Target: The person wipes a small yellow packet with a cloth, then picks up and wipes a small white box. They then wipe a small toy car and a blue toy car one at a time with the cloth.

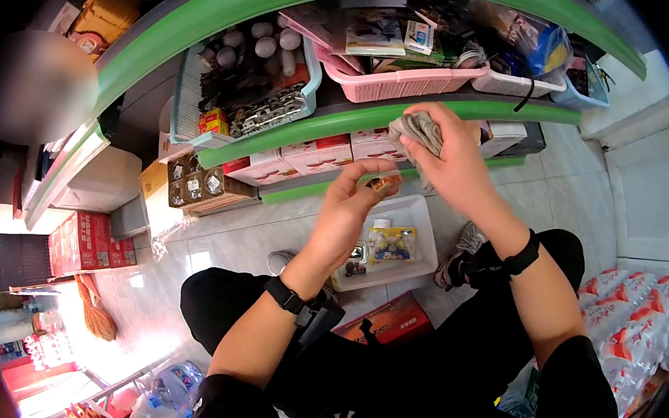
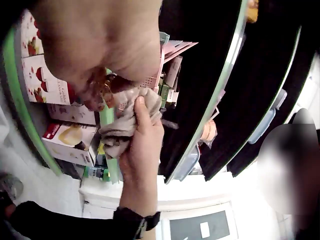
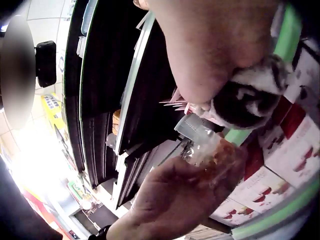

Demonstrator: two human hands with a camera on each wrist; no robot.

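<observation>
In the head view my left hand (image 1: 344, 212) pinches a small clear plastic packet (image 1: 384, 182) with orange and dark contents. My right hand (image 1: 461, 164) grips a crumpled grey cloth (image 1: 418, 133) just to the right of it and slightly higher. The right wrist view shows the packet (image 3: 219, 156) lying across the left fingers, its clear film catching light. Bunched folds of the cloth (image 2: 122, 127) hang close by the packet in the left wrist view. Below both hands a white plastic bin (image 1: 426, 237) stands on the floor, holding a yellow packet (image 1: 393, 244) and small items.
A green-edged shelf (image 1: 390, 118) runs ahead, bearing a blue basket (image 1: 313, 69) of bulbs and a pink basket (image 1: 411, 85). White and red boxes (image 1: 319, 157) line the level below. A red box (image 1: 390, 321) lies between the legs; bottle packs (image 1: 634, 319) stand at right.
</observation>
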